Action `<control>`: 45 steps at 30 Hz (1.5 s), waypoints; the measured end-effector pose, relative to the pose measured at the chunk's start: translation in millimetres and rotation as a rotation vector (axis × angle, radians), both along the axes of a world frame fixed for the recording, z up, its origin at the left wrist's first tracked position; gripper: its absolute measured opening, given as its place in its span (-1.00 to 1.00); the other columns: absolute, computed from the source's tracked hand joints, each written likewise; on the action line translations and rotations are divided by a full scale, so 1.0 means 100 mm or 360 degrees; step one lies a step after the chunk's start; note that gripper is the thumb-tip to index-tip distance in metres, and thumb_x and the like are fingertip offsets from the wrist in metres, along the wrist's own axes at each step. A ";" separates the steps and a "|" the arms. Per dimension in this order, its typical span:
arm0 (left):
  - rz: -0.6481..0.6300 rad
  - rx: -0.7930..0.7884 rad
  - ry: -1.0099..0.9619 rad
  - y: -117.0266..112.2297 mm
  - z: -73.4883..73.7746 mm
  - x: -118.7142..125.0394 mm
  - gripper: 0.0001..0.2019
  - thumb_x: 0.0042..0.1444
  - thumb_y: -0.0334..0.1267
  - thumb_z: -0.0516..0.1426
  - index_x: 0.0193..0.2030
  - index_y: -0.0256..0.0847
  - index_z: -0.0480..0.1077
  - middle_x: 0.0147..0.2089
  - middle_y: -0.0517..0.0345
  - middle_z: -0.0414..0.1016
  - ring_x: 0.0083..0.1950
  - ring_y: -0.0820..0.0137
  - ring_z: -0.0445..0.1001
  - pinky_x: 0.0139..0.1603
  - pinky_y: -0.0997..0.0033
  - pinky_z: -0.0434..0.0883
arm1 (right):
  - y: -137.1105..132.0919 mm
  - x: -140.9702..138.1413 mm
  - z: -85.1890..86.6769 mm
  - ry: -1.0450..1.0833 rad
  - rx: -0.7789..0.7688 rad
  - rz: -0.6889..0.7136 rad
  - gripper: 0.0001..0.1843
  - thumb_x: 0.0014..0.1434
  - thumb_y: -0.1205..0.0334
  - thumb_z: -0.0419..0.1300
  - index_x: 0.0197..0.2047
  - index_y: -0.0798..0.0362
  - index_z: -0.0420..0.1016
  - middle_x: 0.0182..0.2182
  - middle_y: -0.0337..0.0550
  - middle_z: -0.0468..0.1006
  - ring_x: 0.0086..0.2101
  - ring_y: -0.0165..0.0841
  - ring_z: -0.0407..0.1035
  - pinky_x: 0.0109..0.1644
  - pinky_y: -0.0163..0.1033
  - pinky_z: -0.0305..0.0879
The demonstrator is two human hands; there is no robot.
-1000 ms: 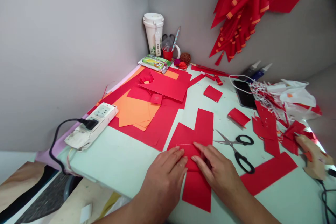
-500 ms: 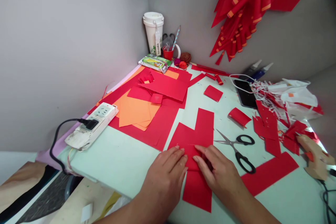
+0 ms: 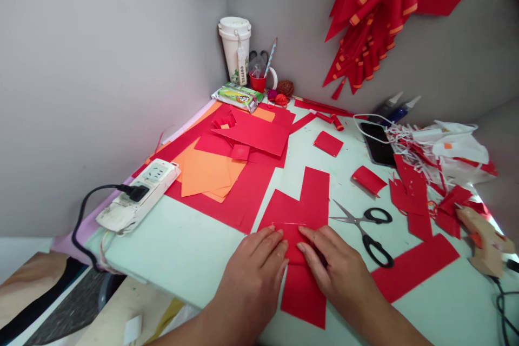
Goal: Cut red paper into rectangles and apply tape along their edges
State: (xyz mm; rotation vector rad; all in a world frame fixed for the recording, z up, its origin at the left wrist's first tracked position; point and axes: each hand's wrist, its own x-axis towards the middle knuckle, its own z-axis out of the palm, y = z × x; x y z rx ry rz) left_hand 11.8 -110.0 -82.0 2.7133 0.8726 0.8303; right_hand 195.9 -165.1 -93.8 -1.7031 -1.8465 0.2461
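Both my hands rest flat on a small folded red paper piece (image 3: 292, 238) at the near edge of a pale green table (image 3: 190, 248). My left hand (image 3: 253, 275) has its fingers stretched out over the fold's left side. My right hand (image 3: 330, 267) lies beside it, fingers extended and pressing the fold's right side. Under the fold lie a long red paper strip (image 3: 305, 297) and a larger red sheet (image 3: 302, 203). Black-handled scissors (image 3: 367, 230) lie open just right of my right hand.
Red and orange paper sheets (image 3: 211, 170) cover the back left. A white power strip (image 3: 135, 200) sits at the left edge. A cup (image 3: 235, 48) and mug (image 3: 259, 80) stand in the corner. A phone (image 3: 377, 143), paper scraps (image 3: 430, 173) and a glue gun (image 3: 484, 243) lie right.
My hands stay on the folded red piece; the fingers shift only slightly along the crease. The camera view drifts a little.
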 end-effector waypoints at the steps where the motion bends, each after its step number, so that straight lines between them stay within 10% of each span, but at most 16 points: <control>1: 0.0000 0.0002 -0.0001 0.00 0.00 0.00 -0.73 0.22 -0.46 0.03 -0.05 -0.33 0.51 -0.01 -0.05 0.59 0.04 0.18 0.53 0.03 0.16 0.54 | 0.00 0.00 0.00 0.0000 0.0005 0.0005 -0.71 0.34 0.26 0.05 0.06 0.12 0.46 -0.33 -0.08 0.50 -0.34 -0.32 0.47 -0.20 -0.24 0.44; 45: -0.0031 0.0022 0.0038 -0.01 0.00 -0.01 -0.73 0.23 -0.46 0.02 -0.05 -0.33 0.51 -0.02 -0.03 0.59 0.05 0.17 0.52 0.05 0.16 0.53 | -0.01 -0.01 0.01 -0.0092 -0.0001 0.0025 -0.66 0.36 0.27 0.01 0.10 0.16 0.48 -0.38 -0.11 0.45 -0.43 -0.39 0.41 -0.36 -0.32 0.39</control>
